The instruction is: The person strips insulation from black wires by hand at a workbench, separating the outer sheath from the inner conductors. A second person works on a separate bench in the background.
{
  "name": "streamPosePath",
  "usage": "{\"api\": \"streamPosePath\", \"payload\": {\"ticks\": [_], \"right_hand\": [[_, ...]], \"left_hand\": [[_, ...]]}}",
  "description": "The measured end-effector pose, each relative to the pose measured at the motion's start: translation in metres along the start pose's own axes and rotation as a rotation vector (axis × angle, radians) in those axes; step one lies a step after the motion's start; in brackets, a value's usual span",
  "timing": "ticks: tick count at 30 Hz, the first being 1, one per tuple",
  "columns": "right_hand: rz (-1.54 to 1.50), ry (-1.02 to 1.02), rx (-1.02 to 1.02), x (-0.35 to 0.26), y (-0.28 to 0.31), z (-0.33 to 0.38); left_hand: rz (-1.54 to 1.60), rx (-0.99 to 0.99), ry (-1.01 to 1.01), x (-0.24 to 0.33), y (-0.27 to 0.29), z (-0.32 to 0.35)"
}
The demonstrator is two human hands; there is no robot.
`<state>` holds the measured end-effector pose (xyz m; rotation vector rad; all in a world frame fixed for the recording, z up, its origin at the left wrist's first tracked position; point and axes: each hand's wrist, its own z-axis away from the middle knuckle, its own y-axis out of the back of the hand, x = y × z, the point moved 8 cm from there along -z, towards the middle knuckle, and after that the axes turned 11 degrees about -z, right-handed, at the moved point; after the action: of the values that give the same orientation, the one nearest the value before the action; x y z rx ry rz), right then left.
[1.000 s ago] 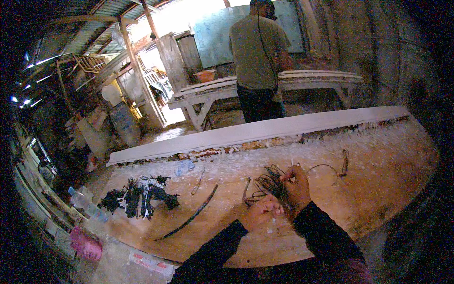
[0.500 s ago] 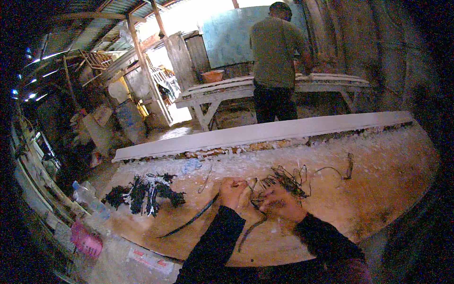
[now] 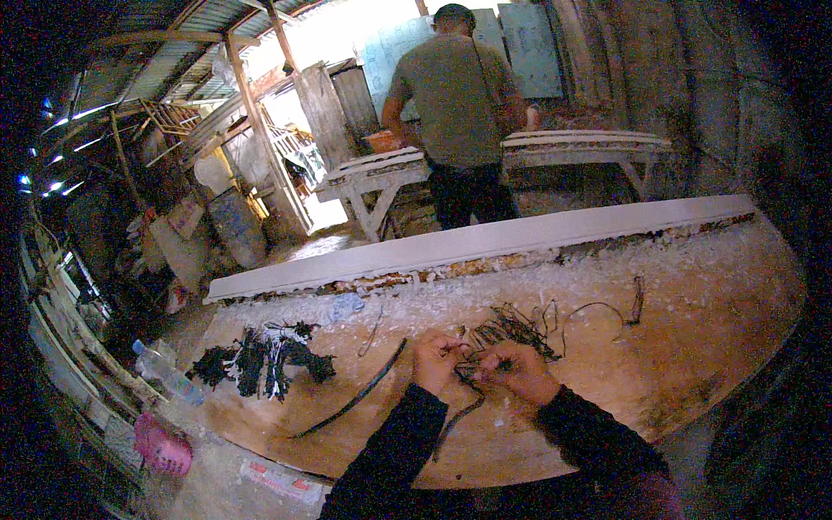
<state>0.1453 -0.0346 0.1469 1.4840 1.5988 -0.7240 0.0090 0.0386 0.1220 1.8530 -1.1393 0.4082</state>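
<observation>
Over the wooden board, my left hand (image 3: 436,362) and my right hand (image 3: 517,371) are close together, fingers pinched. Between the fingertips is a thin dark strip (image 3: 469,397), whose loose end trails down onto the board; exactly how it runs through the fingers is too small to tell. Just beyond my right hand lies a tangled heap of dark thin strands (image 3: 511,328). A longer black strip (image 3: 357,399) rests on the board left of my left hand, apart from it. Farther left is a pile of black and white tied bundles (image 3: 269,357).
A long white plaster-like strip (image 3: 485,247) runs along the far edge of the board (image 3: 607,407). A looped strand (image 3: 607,305) lies at right. At left are a plastic bottle (image 3: 169,373) and a pink container (image 3: 163,444). Another person (image 3: 455,95) stands at a far bench (image 3: 581,149).
My left hand has shifted slightly right, away from the long black strip's upper end. My right fingers have drawn closer together. The other person has moved left along the far bench.
</observation>
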Motion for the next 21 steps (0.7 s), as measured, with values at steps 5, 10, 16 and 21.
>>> {"api": "streamPosePath", "payload": {"ticks": [5, 10, 16, 21], "right_hand": [[0.124, -0.084, 0.348, 0.008, 0.043, -0.004], [-0.035, -0.154, 0.523, 0.014, 0.065, -0.001], [0.140, -0.169, 0.498, 0.014, 0.068, -0.009], [-0.214, -0.225, 0.510, 0.016, 0.069, 0.000]], "left_hand": [[0.124, -0.384, -0.098, 0.036, -0.029, 0.018], [0.901, -0.765, 0.023, 0.066, -0.067, 0.051], [0.931, -0.713, -0.018, 0.060, -0.071, 0.055], [0.418, -0.389, -0.091, 0.018, -0.056, 0.024]]}}
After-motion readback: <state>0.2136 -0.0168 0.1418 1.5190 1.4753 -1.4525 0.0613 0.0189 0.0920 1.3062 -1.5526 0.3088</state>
